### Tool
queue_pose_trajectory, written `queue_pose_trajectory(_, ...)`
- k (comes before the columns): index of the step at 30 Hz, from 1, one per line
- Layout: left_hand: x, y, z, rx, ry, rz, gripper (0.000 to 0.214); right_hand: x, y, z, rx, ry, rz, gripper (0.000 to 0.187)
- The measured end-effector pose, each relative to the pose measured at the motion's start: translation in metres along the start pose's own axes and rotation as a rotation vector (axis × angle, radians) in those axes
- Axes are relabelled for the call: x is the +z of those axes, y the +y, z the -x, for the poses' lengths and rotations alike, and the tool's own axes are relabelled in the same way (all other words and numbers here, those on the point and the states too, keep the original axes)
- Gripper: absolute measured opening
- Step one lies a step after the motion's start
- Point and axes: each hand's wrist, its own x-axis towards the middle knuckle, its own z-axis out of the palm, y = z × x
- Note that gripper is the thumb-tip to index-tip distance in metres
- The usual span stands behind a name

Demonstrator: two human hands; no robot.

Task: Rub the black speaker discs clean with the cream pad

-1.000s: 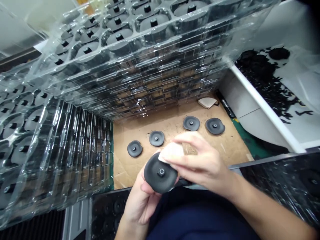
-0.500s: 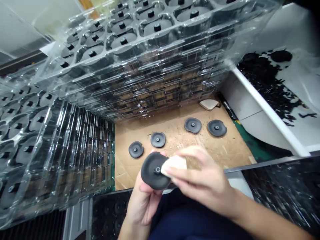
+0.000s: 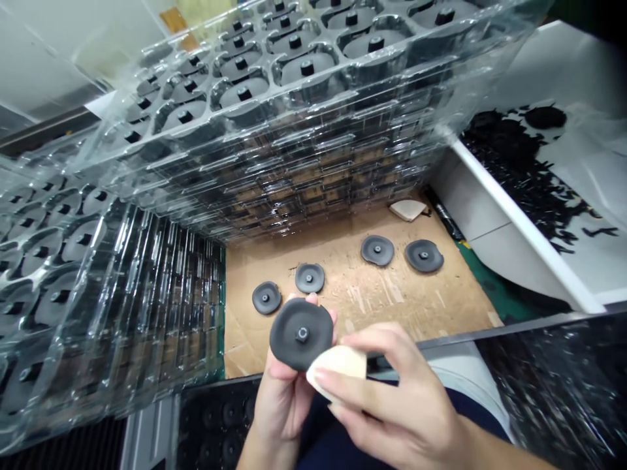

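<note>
My left hand [image 3: 284, 398] grips a dark grey rounded disc [image 3: 289, 316] from below, its dished face turned up with a small stud in the middle. Between the thumb and fingers of my right hand [image 3: 396, 391] is a cream wedge-shaped sponge [image 3: 343, 365], held against or very close to the disc's lower right edge. Several similar discs lie on the cardboard sheet [image 3: 343, 313]: one disc [image 3: 266, 297] and a second disc [image 3: 309, 278] at left, a third disc [image 3: 377, 250] and a notched disc [image 3: 424, 255] at right.
A tall stack of clear plastic trays [image 3: 294, 143] filled with discs rises behind the cardboard. Another tray stack [image 3: 161, 281] stands at left. At right, a white box [image 3: 529, 222] holds small black pieces. A second wedge sponge [image 3: 408, 209] and a black pen [image 3: 443, 212] lie at the back.
The sponge in my right hand has moved down from beside the disc's central stud to its lower right edge. The disc in my left hand has shifted slightly left.
</note>
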Motion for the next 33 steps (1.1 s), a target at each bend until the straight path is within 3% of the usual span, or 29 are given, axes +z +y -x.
queue_pose_trajectory(5,0.005,0.001,-0.001,-0.004,-0.115,0.083,0.044,0.002,0.011,0.017,0.355,0.039,-0.349,0.02)
queue_pose_trajectory(10,0.011,0.004,0.003,-0.028,-0.191,0.1,0.041,0.0,0.038,0.034,0.553,0.035,-0.271,0.018)
queue_pose_trajectory(13,0.011,0.003,0.005,-0.073,-0.226,0.1,0.044,-0.011,0.036,0.026,0.467,0.028,-0.144,0.02)
queue_pose_trajectory(16,0.008,-0.002,0.005,-0.128,-0.211,0.094,0.044,-0.023,0.023,0.003,0.144,0.0,0.06,0.026)
queue_pose_trajectory(19,0.002,-0.004,0.006,-0.097,-0.128,0.026,0.052,-0.028,0.011,-0.018,-0.181,-0.046,0.211,0.023)
queue_pose_trajectory(21,0.001,-0.002,0.007,-0.051,-0.088,-0.019,0.057,-0.03,0.005,-0.023,-0.199,-0.158,0.18,0.023)
queue_pose_trajectory(23,0.004,0.003,0.009,-0.042,-0.07,-0.019,0.048,-0.032,0.002,-0.017,-0.136,-0.359,0.053,0.022)
queue_pose_trajectory(25,0.009,0.008,0.009,-0.052,-0.074,-0.004,0.042,-0.034,0.004,-0.005,-0.034,-0.463,-0.112,0.021)
queue_pose_trajectory(26,0.012,0.009,0.008,-0.051,-0.076,-0.007,0.039,-0.034,0.006,0.002,0.036,-0.436,-0.181,0.022)
queue_pose_trajectory(30,0.016,0.006,0.004,-0.015,-0.089,-0.033,0.041,-0.033,0.016,0.016,0.326,-0.106,-0.23,0.026)
queue_pose_trajectory(33,0.015,0.0,0.004,-0.01,-0.063,-0.05,0.051,-0.028,0.013,0.007,0.294,0.03,-0.093,0.028)
